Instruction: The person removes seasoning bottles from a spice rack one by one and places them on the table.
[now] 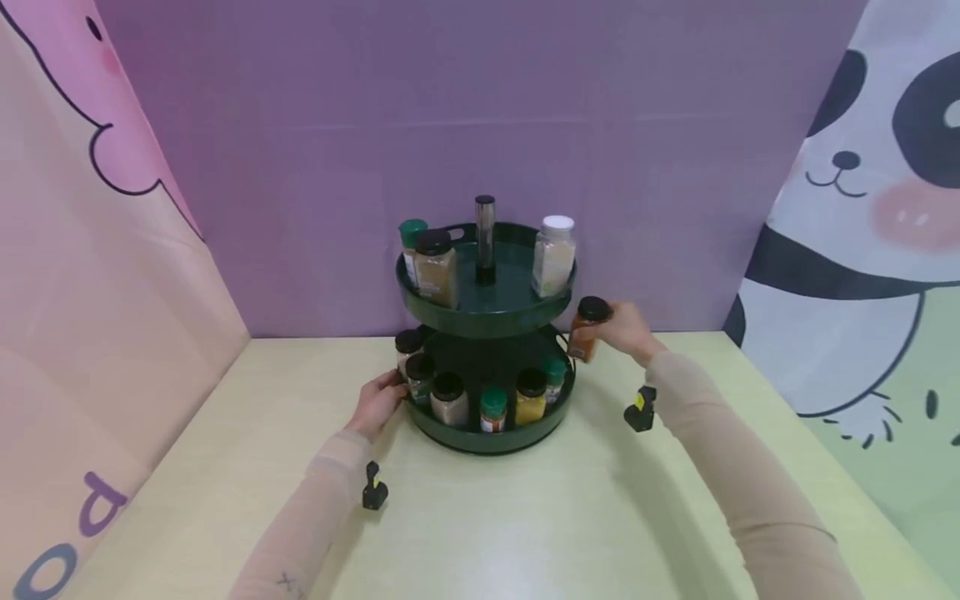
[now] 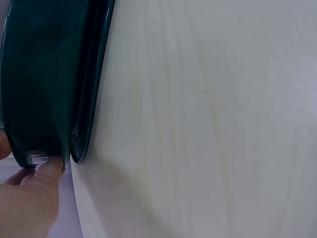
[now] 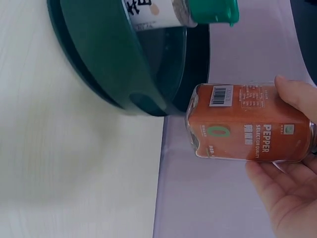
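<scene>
My right hand point(image 1: 627, 331) grips a jar of red-orange pepper powder point(image 3: 228, 130) with a black lid. Thumb and fingers pinch it from opposite sides, just beyond the right rim of a dark green two-tier rack point(image 1: 487, 441). In the right wrist view the jar's base is close to the lower tray's handle cutout. My left hand point(image 1: 375, 403) holds the lower tray's left rim, its fingers at the cutout there point(image 2: 37, 158). Several spice jars stand along the lower tray, among them a yellow one point(image 1: 530, 406) and a green-capped one point(image 1: 493, 412).
The upper tray point(image 1: 487, 323) carries a white-capped jar point(image 1: 553, 262), a black-lidded brown jar point(image 1: 437, 275) and a green-capped jar point(image 1: 411, 237) around a central post point(image 1: 485, 237). A purple backdrop point(image 1: 322, 183) rises behind the pale table point(image 1: 480, 533).
</scene>
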The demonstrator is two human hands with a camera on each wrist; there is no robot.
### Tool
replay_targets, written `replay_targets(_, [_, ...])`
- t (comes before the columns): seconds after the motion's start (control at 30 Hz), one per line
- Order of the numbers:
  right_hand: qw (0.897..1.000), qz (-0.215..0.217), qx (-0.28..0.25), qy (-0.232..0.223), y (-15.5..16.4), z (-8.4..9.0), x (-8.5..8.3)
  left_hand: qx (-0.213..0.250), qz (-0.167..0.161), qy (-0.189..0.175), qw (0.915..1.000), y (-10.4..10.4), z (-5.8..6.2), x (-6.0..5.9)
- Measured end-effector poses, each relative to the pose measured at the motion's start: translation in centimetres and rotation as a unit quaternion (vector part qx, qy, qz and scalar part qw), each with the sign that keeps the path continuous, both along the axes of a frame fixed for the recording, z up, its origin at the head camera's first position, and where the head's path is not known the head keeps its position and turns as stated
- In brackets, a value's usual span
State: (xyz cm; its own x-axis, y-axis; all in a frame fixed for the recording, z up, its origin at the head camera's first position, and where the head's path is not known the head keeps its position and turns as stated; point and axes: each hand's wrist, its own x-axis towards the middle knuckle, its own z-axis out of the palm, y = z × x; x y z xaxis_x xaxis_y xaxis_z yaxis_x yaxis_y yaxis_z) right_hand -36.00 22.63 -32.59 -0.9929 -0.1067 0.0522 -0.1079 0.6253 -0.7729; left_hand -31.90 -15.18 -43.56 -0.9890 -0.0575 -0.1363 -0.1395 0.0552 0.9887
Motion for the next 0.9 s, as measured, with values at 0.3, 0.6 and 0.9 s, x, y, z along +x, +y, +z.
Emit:
replay_targets(0.3, [1.000,-0.018,0.004,-0.008,1.7,-0.3,0.1,-0.003,0.002,0.004,1.0000,0.1,0.2,0.1])
replay_targets(0.6, [1.000,-0.027,0.015,-0.006,3.9,-0.9,0.1,0.003,0.005,0.004,1.0000,-0.1,0.1,0.1])
replay_targets(0.9, [0.999,-0.028,0.027,0.001,5.7,-1.2,0.5,0.006,0.010,0.007,0.9999,0.0,-0.1,0.1])
